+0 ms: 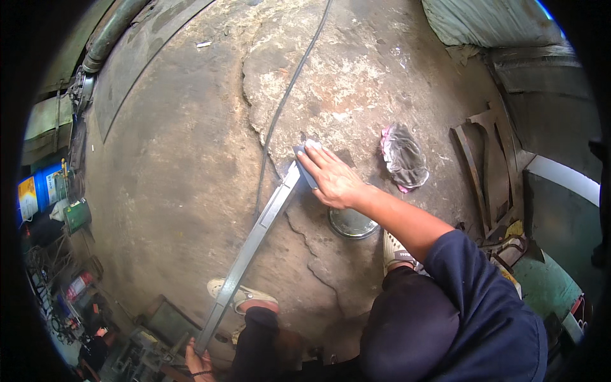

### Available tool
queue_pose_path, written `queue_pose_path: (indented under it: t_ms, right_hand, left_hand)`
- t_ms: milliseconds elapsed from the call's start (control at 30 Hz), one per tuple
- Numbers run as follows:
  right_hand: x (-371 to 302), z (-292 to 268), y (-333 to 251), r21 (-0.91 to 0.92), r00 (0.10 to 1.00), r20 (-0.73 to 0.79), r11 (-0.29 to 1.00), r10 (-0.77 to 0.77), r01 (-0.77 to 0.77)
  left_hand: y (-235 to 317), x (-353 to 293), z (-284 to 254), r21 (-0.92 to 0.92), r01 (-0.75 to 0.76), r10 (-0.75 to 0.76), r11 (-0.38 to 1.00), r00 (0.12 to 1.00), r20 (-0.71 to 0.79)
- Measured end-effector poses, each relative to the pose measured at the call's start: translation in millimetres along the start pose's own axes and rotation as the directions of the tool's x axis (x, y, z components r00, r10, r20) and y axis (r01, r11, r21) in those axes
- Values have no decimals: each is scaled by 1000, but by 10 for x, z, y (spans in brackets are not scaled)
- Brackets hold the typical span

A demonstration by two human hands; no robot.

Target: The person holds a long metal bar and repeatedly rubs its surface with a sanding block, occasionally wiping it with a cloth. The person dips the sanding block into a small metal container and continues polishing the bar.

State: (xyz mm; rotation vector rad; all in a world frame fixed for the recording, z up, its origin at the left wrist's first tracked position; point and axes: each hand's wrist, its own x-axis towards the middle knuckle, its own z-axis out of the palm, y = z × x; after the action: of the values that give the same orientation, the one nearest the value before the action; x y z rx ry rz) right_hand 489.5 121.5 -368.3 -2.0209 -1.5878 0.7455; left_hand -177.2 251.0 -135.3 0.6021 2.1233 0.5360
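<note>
Right hand [331, 180] has its fingers straight and together, holding a grey-blue sheet [305, 166] on the far end of the metal bar [249, 247]. Left hand [198, 365]'s curled round the near end. Right of the bar: crumpled grey-pink cloth [405, 157].

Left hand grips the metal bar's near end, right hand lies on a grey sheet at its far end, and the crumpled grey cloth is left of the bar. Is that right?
Not quite: the head view shows the crumpled grey cloth right of the metal bar. The rest stands.
</note>
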Motion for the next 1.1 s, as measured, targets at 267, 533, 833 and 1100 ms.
queue_pose_path:
  t_ms: [267,533,833,1100]
  right_hand:
    - [103,-39,23,-31,994,-75,997,-73,71]
    - [195,-81,67,21,1000,22,1000,-10,10]
    - [197,-101,24,91,997,65,994,46,-52]
    - [68,15,-17,5,999,23,1000,-26,26]
  left_hand:
    - [-66,100,-244,24,80,-81,997,996,44]
    - [17,-53,24,41,76,-74,996,997,-34]
    - [75,-160,-69,111,109,-126,988,978,164]
    - [15,52,-311,23,-17,15,1000,995,103]
